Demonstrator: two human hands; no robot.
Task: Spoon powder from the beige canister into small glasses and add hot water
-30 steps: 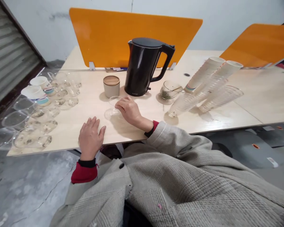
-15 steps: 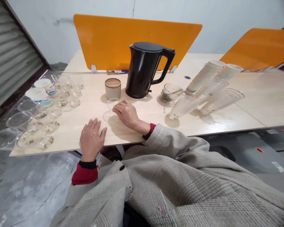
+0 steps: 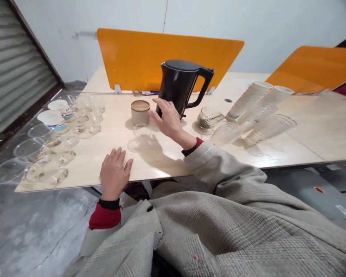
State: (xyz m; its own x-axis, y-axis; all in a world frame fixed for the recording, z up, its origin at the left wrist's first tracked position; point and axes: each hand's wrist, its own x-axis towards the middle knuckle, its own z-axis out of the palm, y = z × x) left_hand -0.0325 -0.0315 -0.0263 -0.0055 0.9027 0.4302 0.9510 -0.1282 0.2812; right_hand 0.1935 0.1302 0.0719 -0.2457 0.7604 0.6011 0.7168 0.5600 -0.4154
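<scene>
My left hand [image 3: 114, 174] lies flat on the front edge of the table, fingers spread, holding nothing. Raised over the table, my right hand [image 3: 168, 120] has its fingers apart and nothing in them. It is close to a beige canister [image 3: 140, 116] with a wooden lid, and it covers part of the black electric kettle [image 3: 177, 84]. Below and left of it a clear plastic cup [image 3: 141, 131] stands by itself. Right of the kettle is a ribbed glass bowl [image 3: 207, 118] with dried leaves and a small utensil in it.
Several clear cups [image 3: 47, 169] with dark bits at the bottom and two paper cups [image 3: 52, 120] crowd the left end of the table [image 3: 86, 165]. Stacks of paper cups [image 3: 249, 98] and clear cups [image 3: 269, 129] lean at the right. An orange divider [image 3: 132, 57] stands behind.
My right hand has let go of the clear cup, lifted, and moved away toward the canister and kettle with its fingers opening. My left hand has stayed on the table. The camera view has shifted slightly.
</scene>
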